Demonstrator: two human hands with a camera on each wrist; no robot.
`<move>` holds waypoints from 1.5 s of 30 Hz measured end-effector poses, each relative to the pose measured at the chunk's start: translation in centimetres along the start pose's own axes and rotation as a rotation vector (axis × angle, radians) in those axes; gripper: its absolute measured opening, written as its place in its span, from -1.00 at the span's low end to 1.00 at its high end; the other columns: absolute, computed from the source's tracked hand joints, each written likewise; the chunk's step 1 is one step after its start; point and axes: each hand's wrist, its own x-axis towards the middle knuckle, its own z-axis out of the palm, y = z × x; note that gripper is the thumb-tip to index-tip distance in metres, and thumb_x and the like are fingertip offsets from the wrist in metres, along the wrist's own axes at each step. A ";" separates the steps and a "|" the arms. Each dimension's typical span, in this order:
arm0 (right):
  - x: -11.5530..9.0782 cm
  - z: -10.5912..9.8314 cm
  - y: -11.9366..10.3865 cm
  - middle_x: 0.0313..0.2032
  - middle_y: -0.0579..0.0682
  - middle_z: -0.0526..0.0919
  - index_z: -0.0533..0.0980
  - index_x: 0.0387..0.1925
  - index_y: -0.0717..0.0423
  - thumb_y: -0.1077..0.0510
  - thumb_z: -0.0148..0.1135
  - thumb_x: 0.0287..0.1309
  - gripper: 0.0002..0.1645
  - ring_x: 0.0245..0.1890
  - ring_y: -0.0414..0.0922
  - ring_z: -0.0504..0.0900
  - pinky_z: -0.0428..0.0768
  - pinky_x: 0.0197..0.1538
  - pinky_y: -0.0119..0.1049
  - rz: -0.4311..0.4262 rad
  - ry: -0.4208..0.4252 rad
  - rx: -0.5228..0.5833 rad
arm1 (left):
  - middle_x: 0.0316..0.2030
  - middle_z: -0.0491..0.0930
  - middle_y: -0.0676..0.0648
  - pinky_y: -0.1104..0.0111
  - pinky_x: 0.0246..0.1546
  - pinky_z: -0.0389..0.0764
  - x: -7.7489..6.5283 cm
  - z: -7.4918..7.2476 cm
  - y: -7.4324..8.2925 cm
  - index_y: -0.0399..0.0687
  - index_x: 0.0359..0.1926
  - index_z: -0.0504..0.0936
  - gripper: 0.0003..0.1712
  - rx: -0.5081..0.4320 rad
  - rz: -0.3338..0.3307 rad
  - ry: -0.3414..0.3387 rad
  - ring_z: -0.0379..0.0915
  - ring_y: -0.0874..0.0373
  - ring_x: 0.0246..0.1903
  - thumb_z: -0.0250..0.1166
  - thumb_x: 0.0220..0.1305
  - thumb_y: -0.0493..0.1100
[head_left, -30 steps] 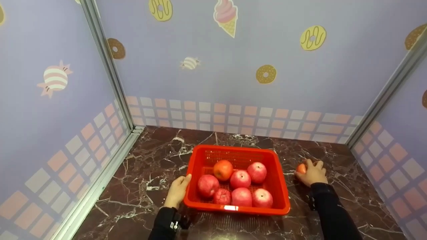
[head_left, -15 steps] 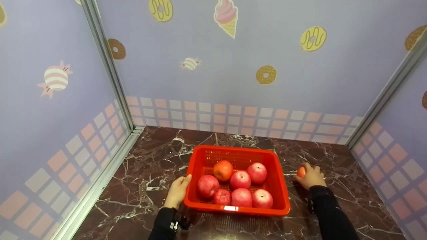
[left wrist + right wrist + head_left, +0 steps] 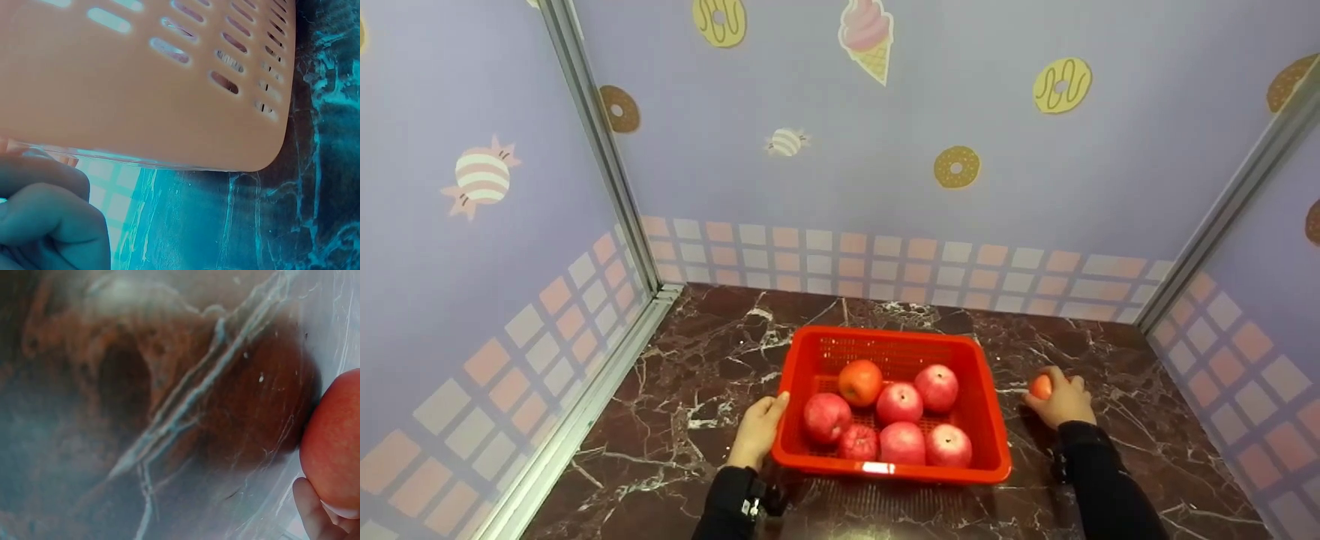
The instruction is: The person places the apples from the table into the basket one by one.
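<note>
A red plastic basket (image 3: 996, 420) with slotted walls stands mid-table in the head view. Inside lie several pinkish-red apples (image 3: 900, 403) and one orange-red fruit (image 3: 860, 382). My left hand (image 3: 757, 431) grips the basket's left rim; in the left wrist view its fingers (image 3: 62, 219) are curled beside the wall. To the basket's right, my right hand (image 3: 1065, 401) holds an orange-red apple (image 3: 1041, 386), with fingers and thumb around it. The right wrist view shows this apple (image 3: 334, 444) low at the tabletop, a fingertip (image 3: 309, 500) against it; most of that hand is out of view.
The dark, white-veined marble tabletop (image 3: 697, 360) is glossy and reflects things. Patterned panels close off the back (image 3: 825, 195), left (image 3: 510, 262) and right sides, joined by metal corner posts (image 3: 600, 142).
My right hand's fingers have shifted from over the apple's top to round its far side, and the apple has moved slightly nearer. The left hand and basket stay put.
</note>
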 end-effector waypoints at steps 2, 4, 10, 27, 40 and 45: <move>0.0 0.0 0.0 0.05 0.60 0.32 0.34 0.28 0.16 -0.13 0.37 0.16 -0.22 -0.08 0.58 0.45 0.51 -0.13 0.32 0.007 0.003 0.002 | -0.48 0.58 -0.05 0.38 -0.39 0.56 0.3 0.0 -0.5 -0.43 -0.26 0.53 -0.53 0.002 0.001 0.003 0.53 0.18 -0.47 0.08 0.60 -0.03; 0.0 -0.2 0.0 0.04 0.59 0.32 0.33 0.27 0.16 -0.13 0.35 0.16 -0.23 -0.10 0.57 0.47 0.53 -0.16 0.30 0.013 0.007 0.004 | -0.48 0.58 -0.07 0.37 -0.38 0.56 0.4 -0.1 -0.7 -0.42 -0.25 0.53 -0.53 -0.003 -0.001 0.003 0.54 0.16 -0.46 0.09 0.60 -0.02; 0.2 -0.8 -0.9 0.03 0.58 0.34 0.32 0.28 0.17 -0.14 0.32 0.17 -0.22 -0.10 0.56 0.52 0.56 -0.16 0.27 0.009 0.037 0.018 | -0.46 0.58 -0.10 0.34 -0.35 0.57 0.2 -0.1 -0.6 -0.41 -0.24 0.53 -0.53 0.001 -0.008 -0.001 0.57 0.10 -0.42 0.10 0.59 -0.01; -1.4 -4.6 -8.5 0.10 0.46 0.39 0.41 0.29 0.10 0.01 0.44 0.18 -0.31 -0.09 0.34 0.61 0.65 -0.10 0.22 -0.233 0.160 0.144 | -0.46 0.58 -0.08 0.34 -0.37 0.54 0.2 -0.1 -0.2 -0.39 -0.24 0.54 -0.51 0.001 -0.008 -0.008 0.52 0.16 -0.45 0.08 0.60 0.02; -3.8 -4.6 -14.8 0.04 0.28 0.47 0.51 0.22 0.00 0.07 0.58 -0.01 -0.27 -0.11 0.24 0.64 0.71 -0.18 0.14 -0.425 0.165 0.171 | -0.47 0.56 -0.08 0.34 -0.37 0.54 0.3 -0.1 -0.5 -0.38 -0.25 0.53 -0.51 -0.007 -0.012 -0.007 0.52 0.14 -0.44 0.07 0.61 0.02; -4.6 -3.9 -16.1 0.08 0.25 0.47 0.52 0.22 -0.05 0.05 0.59 -0.05 -0.26 -0.06 0.23 0.63 0.73 -0.17 0.10 -0.489 0.111 0.130 | -0.48 0.55 -0.06 0.34 -0.37 0.53 0.3 -0.1 -0.5 -0.38 -0.26 0.53 -0.52 -0.002 -0.004 -0.008 0.51 0.14 -0.44 0.08 0.60 0.02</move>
